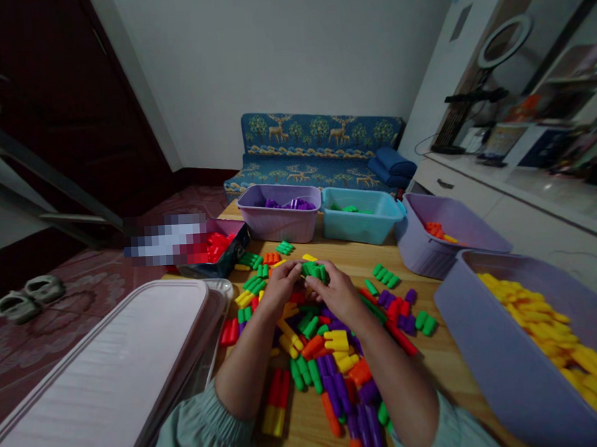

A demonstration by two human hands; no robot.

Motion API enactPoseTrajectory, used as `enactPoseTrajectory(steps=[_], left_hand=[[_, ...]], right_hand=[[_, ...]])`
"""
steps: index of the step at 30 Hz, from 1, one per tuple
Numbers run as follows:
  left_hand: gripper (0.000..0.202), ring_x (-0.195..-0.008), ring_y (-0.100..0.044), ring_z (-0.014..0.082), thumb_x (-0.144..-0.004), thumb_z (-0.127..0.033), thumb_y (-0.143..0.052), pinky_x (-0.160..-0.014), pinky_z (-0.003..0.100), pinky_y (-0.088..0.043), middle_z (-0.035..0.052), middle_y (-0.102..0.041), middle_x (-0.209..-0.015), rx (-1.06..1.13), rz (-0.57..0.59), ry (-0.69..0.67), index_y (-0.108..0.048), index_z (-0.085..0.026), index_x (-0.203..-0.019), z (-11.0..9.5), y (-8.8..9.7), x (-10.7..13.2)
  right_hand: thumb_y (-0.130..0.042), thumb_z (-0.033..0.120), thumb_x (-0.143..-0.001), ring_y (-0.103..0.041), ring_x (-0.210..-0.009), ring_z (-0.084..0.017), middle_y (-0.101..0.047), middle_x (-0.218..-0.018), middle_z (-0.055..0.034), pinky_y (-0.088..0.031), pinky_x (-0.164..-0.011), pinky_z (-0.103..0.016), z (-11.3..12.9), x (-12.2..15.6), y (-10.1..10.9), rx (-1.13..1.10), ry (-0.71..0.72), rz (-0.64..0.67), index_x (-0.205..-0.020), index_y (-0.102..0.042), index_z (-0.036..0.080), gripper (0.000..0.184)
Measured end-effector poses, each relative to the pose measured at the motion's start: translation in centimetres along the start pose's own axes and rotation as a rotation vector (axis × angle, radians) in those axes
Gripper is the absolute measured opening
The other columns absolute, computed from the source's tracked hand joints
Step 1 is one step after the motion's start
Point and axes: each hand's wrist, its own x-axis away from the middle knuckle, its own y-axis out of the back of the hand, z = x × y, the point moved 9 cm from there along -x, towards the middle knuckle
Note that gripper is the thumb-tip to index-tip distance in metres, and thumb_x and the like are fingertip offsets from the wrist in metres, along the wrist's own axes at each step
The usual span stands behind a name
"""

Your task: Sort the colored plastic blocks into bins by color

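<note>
Close together over the middle of the table, my left hand point(285, 277) and my right hand point(336, 287) both have their fingers closed on green plastic building pieces point(313, 269). Whether these are one joined piece or separate ones, I cannot tell. Below and around my hands lies a loose heap of rounded pieces in several colours, among them a yellow piece point(337, 340), purple pieces point(336, 385) and green pieces point(306, 374). My forearms cover part of the heap.
Along the table's far side stand a purple bin point(281, 221) with purple pieces, a turquoise bin point(361, 223) with green ones and a dark box point(237, 243) with red ones. Purple bins point(420, 244) hold orange and yellow pieces at right. White lids point(110, 367) lie at left.
</note>
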Motion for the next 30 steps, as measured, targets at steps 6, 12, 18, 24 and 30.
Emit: enactPoseTrajectory(steps=[6,12,18,24,30], left_hand=[[0.051,-0.06,-0.053,0.0082,-0.062,-0.047,-0.079,-0.056,0.02,-0.041,0.0008,-0.062,-0.073,-0.042,0.08,-0.028,-0.067,-0.011,-0.097,-1.0,-1.3,0.7],[0.047,-0.066,-0.054,0.0094,-0.068,-0.046,-0.076,-0.06,0.02,-0.043,0.002,-0.063,-0.078,-0.127,0.087,-0.02,-0.067,-0.013,-0.1,-1.4,-1.4,1.2],[0.047,-0.066,-0.055,0.0101,-0.067,-0.047,-0.076,-0.059,0.019,-0.042,0.0017,-0.064,-0.076,-0.153,0.085,-0.028,-0.068,-0.014,-0.1,-1.5,-1.4,1.3],[0.053,-0.067,-0.057,0.0121,-0.07,-0.047,-0.073,-0.06,0.021,-0.042,0.0035,-0.065,-0.077,-0.204,0.15,-0.069,-0.066,-0.014,-0.11,-1.5,-1.9,1.2],[0.056,-0.058,-0.052,0.0085,-0.064,-0.039,-0.08,-0.057,0.02,-0.042,-0.0004,-0.059,-0.071,-0.249,0.203,-0.108,-0.064,-0.013,-0.111,-1.1,-2.1,0.8]], right_hand=[[-0.054,0.025,-0.082,-0.061,-0.053,-0.013,-0.066,-0.078,-0.0001,-0.05,-0.057,-0.027,-0.2,0.0,0.6,-0.02,-0.055,-0.016,-0.105,-0.052,0.019,0.024],[-0.053,0.027,-0.083,-0.055,-0.043,-0.011,-0.059,-0.061,0.0055,-0.044,-0.048,-0.023,0.5,0.3,0.4,-0.031,-0.088,0.047,-0.095,-0.05,0.019,0.014],[-0.052,0.025,-0.084,-0.054,-0.043,-0.01,-0.057,-0.059,0.0066,-0.045,-0.053,-0.023,0.8,0.6,0.3,0.045,-0.097,0.075,-0.096,-0.051,0.02,0.013],[-0.051,0.022,-0.084,-0.053,-0.043,-0.008,-0.061,-0.077,0.0022,-0.044,-0.049,-0.022,0.4,0.8,-0.2,0.085,-0.148,0.122,-0.117,-0.046,0.02,0.034],[-0.051,0.016,-0.081,-0.055,-0.048,-0.009,-0.066,-0.097,-0.0065,-0.047,-0.053,-0.026,0.0,0.8,-0.2,0.159,-0.153,0.128,-0.125,-0.044,0.02,0.045]])
